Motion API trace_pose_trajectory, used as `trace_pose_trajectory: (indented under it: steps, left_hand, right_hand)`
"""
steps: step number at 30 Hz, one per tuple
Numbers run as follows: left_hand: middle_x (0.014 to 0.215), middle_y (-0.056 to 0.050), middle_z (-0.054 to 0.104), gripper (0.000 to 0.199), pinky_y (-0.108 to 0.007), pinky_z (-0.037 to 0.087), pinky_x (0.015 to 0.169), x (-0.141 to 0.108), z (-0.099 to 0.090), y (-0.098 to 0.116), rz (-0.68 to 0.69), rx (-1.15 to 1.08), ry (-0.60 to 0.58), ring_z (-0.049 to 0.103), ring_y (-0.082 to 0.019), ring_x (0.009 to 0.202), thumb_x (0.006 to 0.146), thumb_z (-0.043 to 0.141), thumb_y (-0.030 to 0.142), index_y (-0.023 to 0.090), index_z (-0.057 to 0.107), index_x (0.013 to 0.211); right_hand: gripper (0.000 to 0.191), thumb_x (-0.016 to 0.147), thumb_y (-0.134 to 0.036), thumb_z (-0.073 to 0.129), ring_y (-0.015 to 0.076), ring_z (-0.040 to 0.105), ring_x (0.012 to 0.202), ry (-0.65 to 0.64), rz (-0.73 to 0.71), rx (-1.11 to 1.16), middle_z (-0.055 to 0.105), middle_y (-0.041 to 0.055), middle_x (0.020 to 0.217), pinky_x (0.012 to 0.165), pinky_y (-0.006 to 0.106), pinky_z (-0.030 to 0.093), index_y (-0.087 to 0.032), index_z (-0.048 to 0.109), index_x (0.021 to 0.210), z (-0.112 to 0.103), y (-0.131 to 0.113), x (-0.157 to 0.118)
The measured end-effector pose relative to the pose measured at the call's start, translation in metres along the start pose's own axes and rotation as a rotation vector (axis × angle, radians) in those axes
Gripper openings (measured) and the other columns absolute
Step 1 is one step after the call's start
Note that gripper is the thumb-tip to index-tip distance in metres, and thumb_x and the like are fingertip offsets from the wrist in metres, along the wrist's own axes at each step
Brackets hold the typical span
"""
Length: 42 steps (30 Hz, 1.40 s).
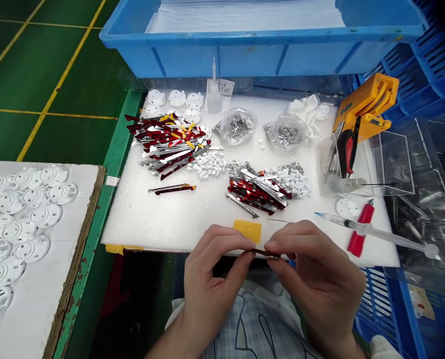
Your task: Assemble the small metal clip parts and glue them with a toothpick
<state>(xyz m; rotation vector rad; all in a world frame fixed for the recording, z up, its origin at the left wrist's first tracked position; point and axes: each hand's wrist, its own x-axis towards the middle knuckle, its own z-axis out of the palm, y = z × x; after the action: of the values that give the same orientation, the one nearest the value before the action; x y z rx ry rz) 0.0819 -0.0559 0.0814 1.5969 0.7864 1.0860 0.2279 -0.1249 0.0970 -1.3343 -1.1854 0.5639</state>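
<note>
Between the fingertips of my left hand and my right hand is a thin dark strip, pinched at both ends just off the front edge of the white foam board. The fingers cover most of the strip. A yellow tape patch sits on the board right behind it. Farther back lies a pile of red and silver strips, with small white parts beside it. One red strip lies apart at the left, in front of a larger strip pile.
Behind the board stands a blue bin. Two bags of small metal parts lie near a squeeze bottle. At right are a syringe, a red cutter and a clear box. White discs cover the left board.
</note>
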Motion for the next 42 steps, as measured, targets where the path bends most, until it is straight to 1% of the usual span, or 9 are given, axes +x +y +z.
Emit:
trace_pose_trajectory:
  steps: [4, 9, 16, 22, 25, 29, 31, 35, 42]
  left_hand:
    - [0.092, -0.002, 0.077, 0.019, -0.026, 0.060, 0.075, 0.001, -0.002, 0.002, 0.074, 0.123, -0.001, 0.071, -0.016, 0.083, 0.095, 0.074, 0.006, 0.023, 0.077, 0.102]
    - [0.090, -0.001, 0.076, 0.018, -0.028, 0.060, 0.075, 0.000, -0.005, 0.006, 0.130, 0.204, -0.002, 0.071, -0.015, 0.080, 0.096, 0.074, 0.006, 0.023, 0.076, 0.101]
    - [0.090, 0.000, 0.075, 0.017, -0.027, 0.061, 0.077, 0.000, -0.006, 0.010, 0.158, 0.256, -0.029, 0.071, -0.014, 0.081, 0.096, 0.074, 0.005, 0.021, 0.075, 0.100]
    - [0.090, -0.001, 0.076, 0.018, -0.027, 0.060, 0.078, 0.000, -0.009, 0.012, 0.145, 0.254, -0.029, 0.071, -0.015, 0.081, 0.094, 0.075, 0.005, 0.022, 0.076, 0.101]
    - [0.090, -0.001, 0.078, 0.021, -0.026, 0.060, 0.077, 0.001, -0.010, 0.014, 0.094, 0.188, -0.007, 0.073, -0.015, 0.080, 0.090, 0.080, 0.005, 0.023, 0.079, 0.101]
    - [0.085, -0.001, 0.080, 0.019, -0.024, 0.060, 0.071, 0.002, -0.010, 0.015, -0.114, -0.057, 0.021, 0.074, -0.016, 0.076, 0.089, 0.085, 0.010, 0.024, 0.080, 0.101]
    - [0.081, -0.001, 0.080, 0.013, -0.024, 0.060, 0.069, 0.003, -0.010, 0.016, -0.156, -0.128, 0.015, 0.073, -0.016, 0.074, 0.090, 0.084, 0.012, 0.024, 0.081, 0.094]
    - [0.078, -0.001, 0.078, 0.008, -0.022, 0.059, 0.066, 0.006, -0.007, 0.017, -0.117, -0.155, 0.026, 0.073, -0.015, 0.072, 0.093, 0.082, 0.016, 0.023, 0.081, 0.090]
    - [0.086, -0.003, 0.081, 0.005, -0.026, 0.061, 0.070, 0.004, -0.008, 0.017, -0.004, -0.138, 0.017, 0.074, -0.016, 0.078, 0.098, 0.079, 0.020, 0.024, 0.081, 0.100]
  right_hand:
    - [0.028, 0.092, -0.005, 0.074, 0.0169, 0.067, 0.083, 0.008, 0.002, 0.009, 0.075, 0.0011, 0.093, 0.069, 0.030, 0.057, -0.025, 0.076, 0.111, -0.002, -0.001, -0.001]
    - [0.027, 0.091, -0.002, 0.073, 0.0157, 0.065, 0.083, -0.003, -0.017, 0.026, 0.074, 0.0001, 0.090, 0.073, 0.029, 0.056, -0.023, 0.074, 0.108, -0.002, -0.002, 0.000]
    - [0.025, 0.089, -0.001, 0.069, 0.0160, 0.064, 0.076, 0.012, -0.031, 0.011, 0.072, -0.0005, 0.083, 0.069, 0.030, 0.054, -0.023, 0.073, 0.101, -0.001, -0.003, 0.002]
    - [0.023, 0.091, -0.006, 0.074, 0.0180, 0.064, 0.077, 0.019, 0.030, 0.044, 0.073, 0.0014, 0.085, 0.069, 0.033, 0.052, -0.024, 0.074, 0.103, -0.003, -0.002, -0.002]
    - [0.021, 0.092, -0.007, 0.073, 0.0191, 0.063, 0.079, 0.022, 0.072, 0.016, 0.071, 0.0026, 0.085, 0.069, 0.034, 0.052, -0.025, 0.074, 0.102, -0.008, 0.000, -0.008]
    - [0.019, 0.093, -0.007, 0.069, 0.0173, 0.061, 0.074, -0.026, 0.169, -0.089, 0.067, 0.0016, 0.081, 0.059, 0.028, 0.048, -0.026, 0.072, 0.095, -0.013, 0.007, -0.018]
    - [0.019, 0.093, -0.007, 0.069, 0.0161, 0.062, 0.072, -0.061, 0.195, -0.112, 0.067, 0.0006, 0.081, 0.056, 0.026, 0.048, -0.026, 0.071, 0.095, -0.012, 0.010, -0.023]
    - [0.017, 0.093, -0.009, 0.069, 0.0153, 0.062, 0.070, -0.089, 0.207, -0.115, 0.067, -0.0002, 0.081, 0.055, 0.024, 0.049, -0.026, 0.070, 0.094, -0.008, 0.013, -0.028]
    - [0.015, 0.095, -0.011, 0.068, 0.0158, 0.063, 0.070, -0.129, 0.181, -0.119, 0.068, 0.0004, 0.080, 0.057, 0.025, 0.051, -0.025, 0.070, 0.095, -0.006, 0.012, -0.028]
